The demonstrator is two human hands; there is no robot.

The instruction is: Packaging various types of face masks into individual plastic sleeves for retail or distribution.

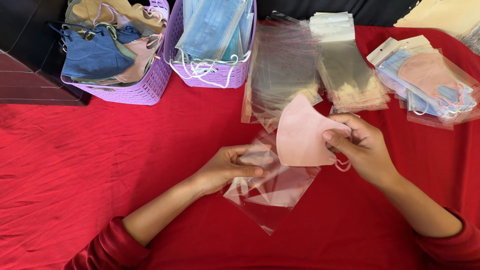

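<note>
Near middle of red table (pixel 75 165), toward front edge: left hand (pixel 227 167) pinching clear plastic sleeve (pixel 270 192), fingers closed on its mouth, sleeve lying partly on cloth. Right hand (pixel 362 150) gripping pink mask (pixel 302 135) by its ear-loop edge, mask hanging just above sleeve. Mask seeming feather-light, soft, holding its folded shape; best pinched at edge, I reckon. Sleeve looking flimsy, slippery, crinkly, so holding at opening. Purple baskets (pixel 150 85) sitting at back edge, empty sleeve stacks (pixel 310 65) beside, bagged masks (pixel 430 85) at back right corner.
</note>
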